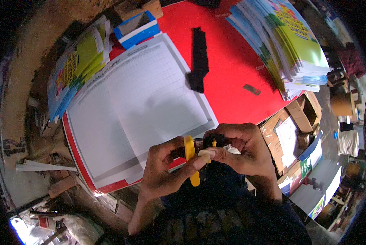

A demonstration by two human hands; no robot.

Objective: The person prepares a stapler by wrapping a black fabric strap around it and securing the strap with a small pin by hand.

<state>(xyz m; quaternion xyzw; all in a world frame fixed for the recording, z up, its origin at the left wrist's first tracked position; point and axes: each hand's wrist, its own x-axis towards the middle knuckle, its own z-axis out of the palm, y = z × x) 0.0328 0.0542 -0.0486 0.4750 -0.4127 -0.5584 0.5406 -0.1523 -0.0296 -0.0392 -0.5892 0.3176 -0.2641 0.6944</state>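
Close to my body, both hands meet over a small yellow tool (192,161) with metal and black parts; its exact kind is unclear. My left hand (166,167) is closed round the long yellow body, thumb pressed toward the metal piece. My right hand (242,149) pinches a black part (218,140) with a bit of yellow beside it; fingers hide where the parts join. Beyond the hands lies a large white sheet printed with a grid (142,102), on a red tabletop (228,53). A small flat grey metal piece (252,89) rests on the red surface.
A long black strip (199,61) lies at the sheet's right edge. Stacks of colourful printed booklets stand at the left (76,67) and far right (289,41). A blue open box (138,32) sits at the back. Cardboard (279,134) is right of the table.
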